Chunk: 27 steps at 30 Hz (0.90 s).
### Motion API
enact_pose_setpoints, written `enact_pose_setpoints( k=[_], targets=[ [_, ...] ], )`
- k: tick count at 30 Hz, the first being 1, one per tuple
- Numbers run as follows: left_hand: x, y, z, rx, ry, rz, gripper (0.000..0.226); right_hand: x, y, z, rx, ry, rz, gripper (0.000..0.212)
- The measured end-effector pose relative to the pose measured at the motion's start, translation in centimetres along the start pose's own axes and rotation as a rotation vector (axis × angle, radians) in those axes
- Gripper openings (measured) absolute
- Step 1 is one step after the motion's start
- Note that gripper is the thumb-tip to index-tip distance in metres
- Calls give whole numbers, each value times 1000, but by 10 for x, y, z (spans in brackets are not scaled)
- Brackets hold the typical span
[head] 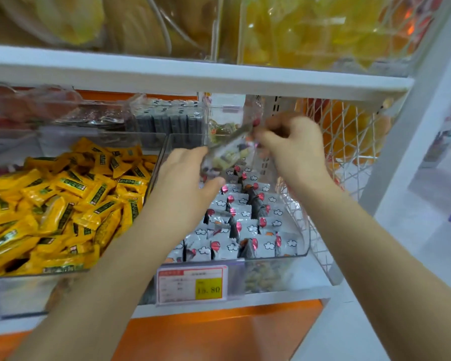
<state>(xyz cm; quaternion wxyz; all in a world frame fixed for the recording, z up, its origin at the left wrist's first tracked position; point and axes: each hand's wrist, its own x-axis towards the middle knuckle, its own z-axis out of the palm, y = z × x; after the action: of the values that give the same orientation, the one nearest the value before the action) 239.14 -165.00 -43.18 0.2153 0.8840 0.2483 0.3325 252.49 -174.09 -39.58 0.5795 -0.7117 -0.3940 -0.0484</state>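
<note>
Clear snack packet (228,152), blurred, held up over the clear bin (276,257) of grey-and-white wrapped sweets (245,220). Left hand (188,175) curled round its lower end, right hand (294,149) pinching its upper end. Yellow wrapped sweets (63,204) heaped just to the left.

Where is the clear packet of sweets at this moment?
Head view, centre: the clear packet is held between the left hand and right hand, above the grey cloud-print snack packs, right of the yellow candies.
</note>
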Motion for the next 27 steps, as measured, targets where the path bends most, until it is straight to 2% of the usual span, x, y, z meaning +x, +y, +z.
enact_pose_setpoints(
  k=[2, 7, 13, 16, 20, 24, 27],
  targets=[
    [-9, 1, -2, 33, 11, 28, 55, -21, -4, -3, 34, -65, -17, 15],
    [-22, 8, -6, 6, 19, 44, 41, -48, -12, -5, 119, -104, -103, 20],
    [-24, 5, -8, -77, -3, 16, 35, -55, -6, -8, 382, -139, 60, 11],
    [-24, 4, -6, -115, -8, 6, 29, -55, -2, -7, 496, -207, 131, 11],
    [-23, 4, -8, -191, -3, 33, 33, -53, 3, -3, 721, -310, 237, 10],
    [-24, 9, -10, -291, -26, 61, 26, -53, 4, 5, 830, -362, 275, 11],
    [-25, 9, -10, -330, 35, 27, 22, -54, 4, 9, 878, -372, 282, 14]
  ],
)
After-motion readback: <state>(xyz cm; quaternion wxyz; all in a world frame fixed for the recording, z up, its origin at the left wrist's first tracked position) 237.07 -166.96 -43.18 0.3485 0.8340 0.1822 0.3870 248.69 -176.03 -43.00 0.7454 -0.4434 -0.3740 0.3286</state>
